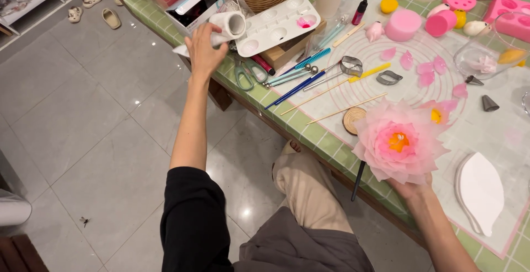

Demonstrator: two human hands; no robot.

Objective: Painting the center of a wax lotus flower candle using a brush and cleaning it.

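Two hands busy: the left hand [203,48] grips a white roll [226,27] at the desk [314,134] corner, the right hand [411,186] clutches the pink flower [398,141] from beneath (still mid-assembly, apparently); next comes drawing material toward it.

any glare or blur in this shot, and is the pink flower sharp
Head view: bright light spots glare on the glossy floor tiles; the left hand on the white roll is slightly motion-blurred; the pink flower in the right hand is fairly sharp, petals pale and a bit washed out; table edges bend with wide-angle distortion.
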